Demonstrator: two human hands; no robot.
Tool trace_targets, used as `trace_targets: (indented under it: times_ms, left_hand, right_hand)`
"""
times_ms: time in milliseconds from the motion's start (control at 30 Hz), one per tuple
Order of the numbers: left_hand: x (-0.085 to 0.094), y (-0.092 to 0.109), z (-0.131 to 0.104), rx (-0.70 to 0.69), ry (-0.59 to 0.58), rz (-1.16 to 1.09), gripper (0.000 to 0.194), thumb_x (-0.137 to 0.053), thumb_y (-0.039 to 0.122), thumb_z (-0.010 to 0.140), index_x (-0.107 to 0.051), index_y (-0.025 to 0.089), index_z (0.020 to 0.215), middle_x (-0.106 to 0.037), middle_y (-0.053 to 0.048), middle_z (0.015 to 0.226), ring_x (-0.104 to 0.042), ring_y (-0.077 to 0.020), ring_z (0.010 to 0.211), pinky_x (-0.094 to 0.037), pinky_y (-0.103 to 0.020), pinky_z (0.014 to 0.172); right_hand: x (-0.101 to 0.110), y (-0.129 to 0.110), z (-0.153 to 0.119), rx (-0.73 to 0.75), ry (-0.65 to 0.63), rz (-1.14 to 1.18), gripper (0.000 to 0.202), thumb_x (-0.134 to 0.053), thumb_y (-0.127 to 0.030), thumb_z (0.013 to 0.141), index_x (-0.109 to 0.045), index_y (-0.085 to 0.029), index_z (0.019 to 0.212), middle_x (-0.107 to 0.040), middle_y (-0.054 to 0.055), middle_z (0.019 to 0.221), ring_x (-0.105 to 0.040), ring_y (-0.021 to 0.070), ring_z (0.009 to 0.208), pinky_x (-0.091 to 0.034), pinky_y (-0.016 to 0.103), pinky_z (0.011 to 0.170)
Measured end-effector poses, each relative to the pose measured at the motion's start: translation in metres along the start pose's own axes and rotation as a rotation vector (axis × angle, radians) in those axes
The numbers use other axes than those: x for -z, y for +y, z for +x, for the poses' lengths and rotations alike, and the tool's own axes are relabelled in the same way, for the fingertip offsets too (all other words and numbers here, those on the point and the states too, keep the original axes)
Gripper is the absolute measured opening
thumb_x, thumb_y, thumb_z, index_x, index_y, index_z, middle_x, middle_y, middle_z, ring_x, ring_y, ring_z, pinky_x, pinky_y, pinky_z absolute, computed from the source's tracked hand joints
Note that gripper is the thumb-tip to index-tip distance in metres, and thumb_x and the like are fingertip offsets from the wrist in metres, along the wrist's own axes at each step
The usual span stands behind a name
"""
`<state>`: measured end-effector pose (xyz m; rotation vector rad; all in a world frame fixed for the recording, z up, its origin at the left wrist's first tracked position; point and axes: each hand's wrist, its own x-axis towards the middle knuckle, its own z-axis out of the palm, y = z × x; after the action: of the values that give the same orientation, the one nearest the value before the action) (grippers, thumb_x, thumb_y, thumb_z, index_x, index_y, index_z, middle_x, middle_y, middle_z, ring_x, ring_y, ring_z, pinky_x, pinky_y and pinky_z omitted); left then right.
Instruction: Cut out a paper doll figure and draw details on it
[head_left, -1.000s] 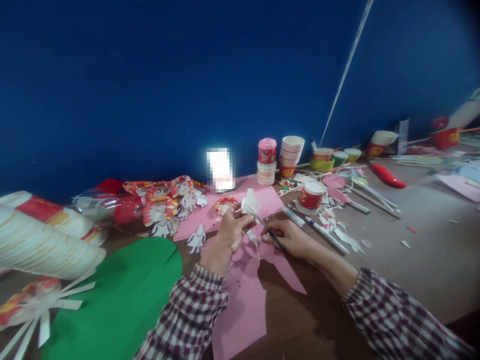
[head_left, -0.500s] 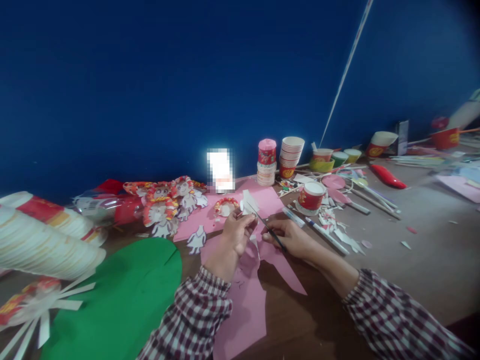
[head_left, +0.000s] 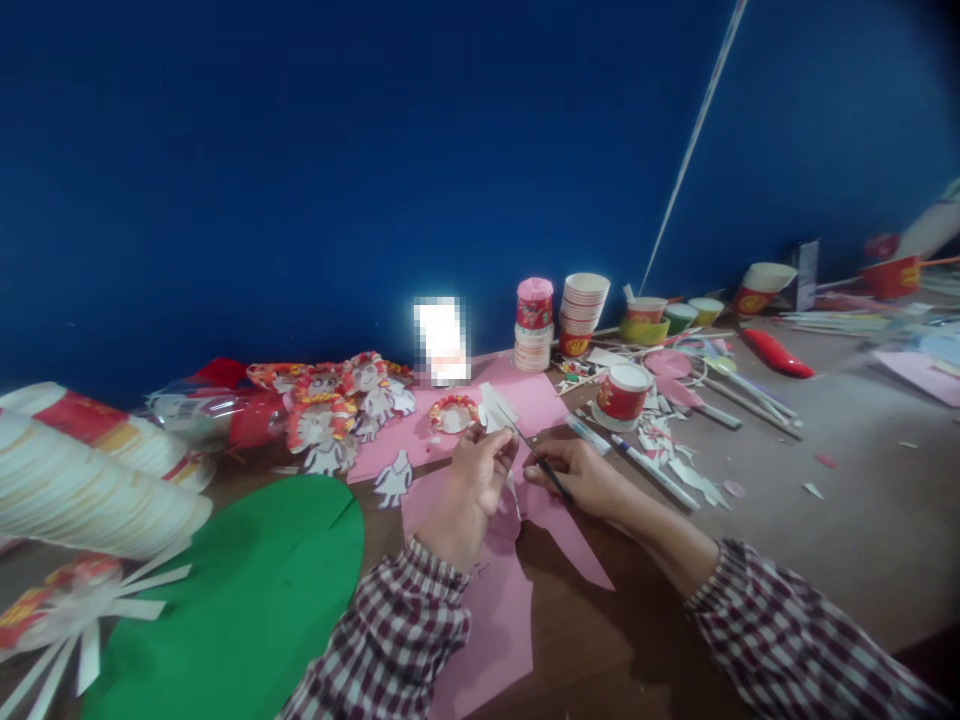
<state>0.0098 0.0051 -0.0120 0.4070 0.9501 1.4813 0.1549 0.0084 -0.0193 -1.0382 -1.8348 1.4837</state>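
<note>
My left hand [head_left: 478,477] pinches a small piece of white paper [head_left: 496,408] above the pink sheets. Closed around the black-handled scissors [head_left: 551,476] is my right hand [head_left: 581,478], and the blades point up and left at the paper. Under both hands lies cut pink paper [head_left: 480,650]. A white paper doll cut-out [head_left: 394,479] rests left of my left hand. Just beyond the paper is a red-and-yellow paper ring [head_left: 453,413] on the pink sheet.
Decorated paper figures [head_left: 322,410] lie at the left, behind a green oval sheet [head_left: 240,600] and stacked paper cups [head_left: 90,480]. On the right are a red cup [head_left: 623,392], white markers [head_left: 656,472], paper scraps [head_left: 660,440] and a red utility knife [head_left: 778,354].
My left hand has shifted slightly right with the white paper, which has turned a little between the scissor blades. My right hand stays nearly in place.
</note>
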Motion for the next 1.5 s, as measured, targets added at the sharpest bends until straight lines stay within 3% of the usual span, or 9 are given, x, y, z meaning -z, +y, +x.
trace_targets:
  times_ms: [200,533,733,933,1200,1500]
  left_hand:
    - [0.002,-0.002,0.0,0.0,-0.002,0.006,0.027,-0.068,0.009,0.056,-0.046,0.018,0.067,-0.055,0.005,0.063,-0.056,-0.0089,0.061,-0.045,-0.024,0.064]
    - [0.009,0.0,0.005,-0.052,-0.086,0.055,0.03,-0.07,0.006,0.056,-0.051,0.017,0.077,-0.058,0.004,0.068,-0.057,-0.0082,0.064,-0.045,-0.023,0.066]
    - [0.01,0.004,0.004,-0.079,-0.043,0.068,0.034,-0.07,0.005,0.057,-0.05,0.018,0.081,-0.059,0.005,0.07,-0.059,-0.0079,0.066,-0.046,-0.022,0.069]
    - [0.009,0.004,0.003,-0.064,-0.044,0.092,0.031,-0.07,0.006,0.058,-0.051,0.018,0.078,-0.057,0.005,0.064,-0.057,-0.0085,0.059,-0.046,-0.023,0.064]
    - [0.013,0.004,0.004,-0.048,-0.07,0.075,0.022,-0.068,0.01,0.061,-0.051,0.017,0.074,-0.058,0.002,0.074,-0.058,-0.0094,0.068,-0.048,-0.024,0.068]
    - [0.012,0.01,0.003,-0.061,-0.034,0.133,0.022,-0.071,0.024,0.066,-0.051,0.017,0.072,-0.054,0.004,0.07,-0.053,-0.0065,0.062,-0.045,-0.019,0.06]
  right_hand:
    - [-0.001,0.0,0.0,0.019,-0.003,-0.001,0.035,-0.064,-0.05,0.077,-0.055,-0.016,0.073,-0.043,-0.005,0.053,-0.041,0.0086,0.047,-0.031,0.022,0.044]
    - [0.007,0.0,0.0,-0.088,-0.106,0.094,0.042,-0.065,-0.055,0.074,-0.054,-0.016,0.076,-0.052,-0.003,0.054,-0.048,0.0092,0.046,-0.038,0.02,0.042]
    - [0.007,-0.003,-0.001,-0.096,-0.148,0.099,0.044,-0.064,-0.058,0.074,-0.055,-0.015,0.076,-0.054,-0.002,0.054,-0.05,0.0103,0.046,-0.04,0.021,0.041]
    - [0.007,0.004,0.001,-0.091,-0.111,0.099,0.041,-0.064,-0.056,0.075,-0.053,-0.016,0.075,-0.053,-0.003,0.053,-0.049,0.0096,0.043,-0.04,0.02,0.04]
    - [0.007,0.005,0.003,-0.08,-0.093,0.084,0.04,-0.065,-0.054,0.075,-0.052,-0.016,0.074,-0.052,-0.004,0.053,-0.048,0.0091,0.045,-0.038,0.02,0.041]
    - [0.007,0.0,0.001,-0.072,-0.102,0.039,0.038,-0.067,-0.051,0.075,-0.054,-0.016,0.073,-0.05,-0.004,0.052,-0.048,0.0091,0.046,-0.037,0.02,0.042]
